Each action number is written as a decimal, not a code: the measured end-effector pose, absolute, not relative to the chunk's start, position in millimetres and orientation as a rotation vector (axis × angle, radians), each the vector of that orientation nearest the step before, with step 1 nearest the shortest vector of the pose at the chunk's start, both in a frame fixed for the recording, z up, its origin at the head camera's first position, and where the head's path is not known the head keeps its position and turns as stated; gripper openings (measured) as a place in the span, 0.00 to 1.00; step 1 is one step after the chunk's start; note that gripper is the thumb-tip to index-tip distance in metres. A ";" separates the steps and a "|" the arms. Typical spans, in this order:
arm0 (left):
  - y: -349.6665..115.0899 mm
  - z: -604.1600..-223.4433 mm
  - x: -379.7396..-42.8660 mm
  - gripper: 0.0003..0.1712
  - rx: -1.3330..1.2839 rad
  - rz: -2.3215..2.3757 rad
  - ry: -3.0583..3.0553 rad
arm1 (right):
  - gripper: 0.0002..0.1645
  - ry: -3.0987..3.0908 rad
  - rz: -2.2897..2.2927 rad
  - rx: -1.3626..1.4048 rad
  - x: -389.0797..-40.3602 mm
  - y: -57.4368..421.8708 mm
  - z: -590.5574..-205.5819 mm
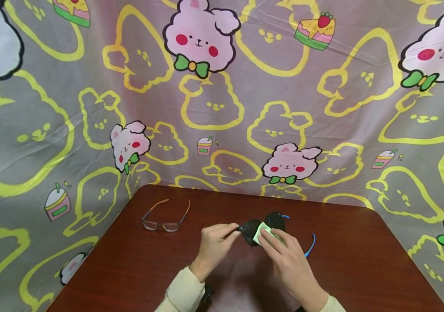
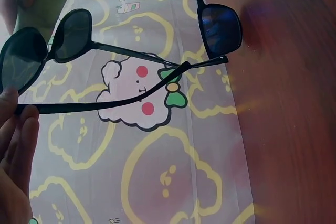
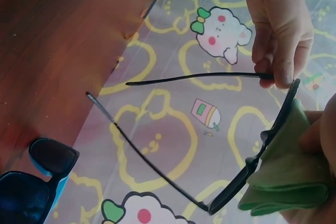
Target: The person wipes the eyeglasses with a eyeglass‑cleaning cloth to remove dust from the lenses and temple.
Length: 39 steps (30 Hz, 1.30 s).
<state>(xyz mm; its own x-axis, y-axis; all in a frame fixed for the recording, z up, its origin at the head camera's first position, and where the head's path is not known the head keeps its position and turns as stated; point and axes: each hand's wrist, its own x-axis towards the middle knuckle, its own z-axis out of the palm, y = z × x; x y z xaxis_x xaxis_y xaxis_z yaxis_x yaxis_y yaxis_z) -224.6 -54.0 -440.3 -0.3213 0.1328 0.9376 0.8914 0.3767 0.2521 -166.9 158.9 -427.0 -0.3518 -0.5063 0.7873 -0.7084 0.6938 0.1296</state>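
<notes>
In front of me, black sunglasses are held up with both temples unfolded and pointing away from my body. My left hand pinches them between thumb and fingers where one temple meets the frame. A folded light green cloth is in my right hand, whose fingers press it to the front of the sunglasses near the bridge. The right wrist view shows the folds of the cloth against the lens side, with part of the right hand cut off at the edge.
A second pair of sunglasses with blue temples lies on the brown table, partly hidden behind my right hand; its dark lenses show in the right wrist view. Clear eyeglasses lie at the back left. Patterned cloth hangs around the table.
</notes>
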 end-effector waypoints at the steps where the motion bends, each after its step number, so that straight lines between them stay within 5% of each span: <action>1: -54.5 -440.3 -225.0 0.05 -0.906 -1.037 -1.715 | 0.29 -2.015 0.300 0.943 -166.8 159.7 -427.4; 11: -63.0 -438.1 -224.4 0.09 -0.915 -1.144 -1.707 | 0.21 -1.869 0.547 0.981 -164.7 170.7 -426.5; 39: -82.8 -442.6 -223.8 0.11 -0.999 -1.171 -1.811 | 0.07 -2.167 0.925 0.072 -168.4 218.4 -433.0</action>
